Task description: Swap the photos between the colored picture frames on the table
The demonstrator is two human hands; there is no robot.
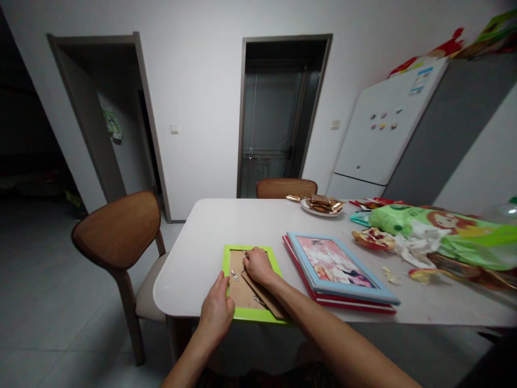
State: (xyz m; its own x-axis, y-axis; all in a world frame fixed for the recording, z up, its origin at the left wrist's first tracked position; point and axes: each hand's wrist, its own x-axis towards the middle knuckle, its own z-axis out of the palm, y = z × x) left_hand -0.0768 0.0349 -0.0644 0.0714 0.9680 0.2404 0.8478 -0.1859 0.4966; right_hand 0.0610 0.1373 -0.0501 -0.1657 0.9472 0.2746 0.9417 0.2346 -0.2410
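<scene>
A lime-green picture frame [258, 313] lies face down near the table's front edge, its brown backing board [238, 293] showing. My left hand [218, 307] grips the frame's left side, fingers along the edge. Over the top of the backing, my right hand [258, 265] has its fingers pinched together at a small metal piece by the upper edge; the fingertips partly hide what is between them. A metal clip [235, 276] shows on the left of the board, and another fitting [258, 300] lower down. The brown stand flap [262, 295] slants beneath my right wrist.
Right of the green frame, a light-blue picture frame [333, 264] rests on a red one [351, 306]. Beyond are a plate of wrapped snacks [323, 206], an opened pomegranate [375, 238], crumpled tissue [420, 248] and a green bag [468, 231]. Wooden chairs stand left [119, 231] and behind [286, 188].
</scene>
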